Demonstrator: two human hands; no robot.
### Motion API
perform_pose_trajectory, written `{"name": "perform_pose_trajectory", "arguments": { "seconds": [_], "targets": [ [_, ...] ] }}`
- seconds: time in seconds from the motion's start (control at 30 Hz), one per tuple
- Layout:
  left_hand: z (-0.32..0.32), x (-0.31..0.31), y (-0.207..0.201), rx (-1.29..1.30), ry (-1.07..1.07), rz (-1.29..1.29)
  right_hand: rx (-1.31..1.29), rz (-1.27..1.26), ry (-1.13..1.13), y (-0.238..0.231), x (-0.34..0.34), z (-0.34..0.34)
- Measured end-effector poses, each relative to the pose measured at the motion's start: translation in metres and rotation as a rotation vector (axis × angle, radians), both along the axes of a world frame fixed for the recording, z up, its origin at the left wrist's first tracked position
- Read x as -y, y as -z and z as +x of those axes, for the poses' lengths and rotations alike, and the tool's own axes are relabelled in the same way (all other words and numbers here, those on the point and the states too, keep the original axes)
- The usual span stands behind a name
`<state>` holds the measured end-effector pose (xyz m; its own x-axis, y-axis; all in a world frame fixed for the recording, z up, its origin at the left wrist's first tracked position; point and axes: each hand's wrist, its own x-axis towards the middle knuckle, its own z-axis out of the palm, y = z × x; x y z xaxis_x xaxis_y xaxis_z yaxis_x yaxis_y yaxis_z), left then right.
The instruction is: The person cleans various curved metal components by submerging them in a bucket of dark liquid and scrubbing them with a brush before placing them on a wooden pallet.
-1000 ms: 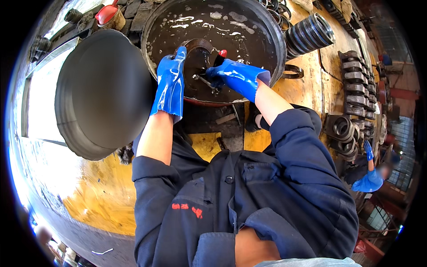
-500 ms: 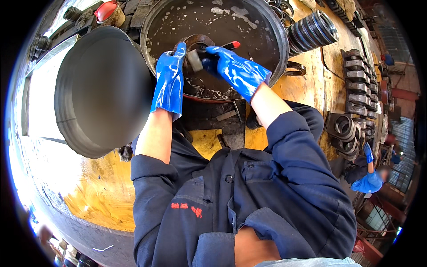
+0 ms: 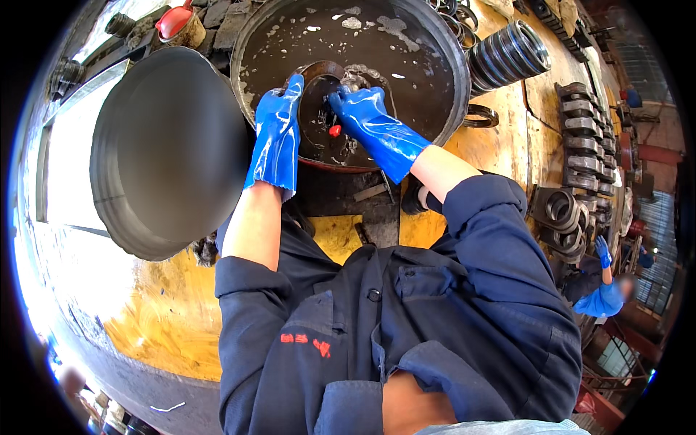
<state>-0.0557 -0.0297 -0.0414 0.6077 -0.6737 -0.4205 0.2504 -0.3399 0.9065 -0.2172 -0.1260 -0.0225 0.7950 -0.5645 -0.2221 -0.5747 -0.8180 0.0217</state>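
Note:
Both my hands wear long blue rubber gloves and work over a round metal tub point(image 3: 461, 80) of murky dark liquid. My left hand point(image 3: 277, 119) grips the left side of a dark metal ring point(image 3: 323, 69), thumb pointing up along it. The ring is held at the liquid near the tub's close side. My right hand point(image 3: 362, 109) is closed round a brush point(image 3: 335, 131) whose red handle end shows below the fingers. The brush head seems to be at the ring's right side, mostly hidden by the glove and splashing water.
A large grey round pan point(image 3: 174, 152) stands left of the tub. Stacked ribbed rings point(image 3: 510, 56) and a loose ring point(image 3: 481, 115) lie right of it. Metal blocks point(image 3: 580, 134) line the bench further right. A red scoop point(image 3: 174, 20) rests upper left. Another person point(image 3: 603, 296) is far right.
My right hand has turned the brush, so its red end moved from upper right to below the hand. The brush head shifted to the ring's right side. My left hand keeps its grip.

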Motion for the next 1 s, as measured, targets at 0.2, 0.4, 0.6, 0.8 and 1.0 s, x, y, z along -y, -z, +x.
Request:
{"name": "perform_pose_trajectory", "arguments": {
  "seconds": [0.2, 0.4, 0.6, 0.8, 1.0],
  "targets": [
    [0.007, -0.014, -0.001, 0.036, -0.021, -0.035, 0.527, -0.248, -0.608, -0.027, -0.009, 0.001],
    [-0.001, -0.002, -0.002, 0.033, -0.002, -0.045, 0.202, -0.243, -0.184, -0.011, 0.009, -0.001],
    [0.000, -0.013, -0.014, -0.044, -0.006, 0.014, 0.030, 0.367, 0.537, -0.016, 0.003, 0.014],
    [-0.007, -0.019, -0.016, -0.173, 0.096, -0.261, 0.423, 0.930, 0.549, 0.007, 0.009, -0.038],
    [-0.009, -0.013, -0.013, -0.169, 0.103, -0.266, 0.631, 1.091, 0.554, -0.028, -0.001, -0.065]
  ]
}}
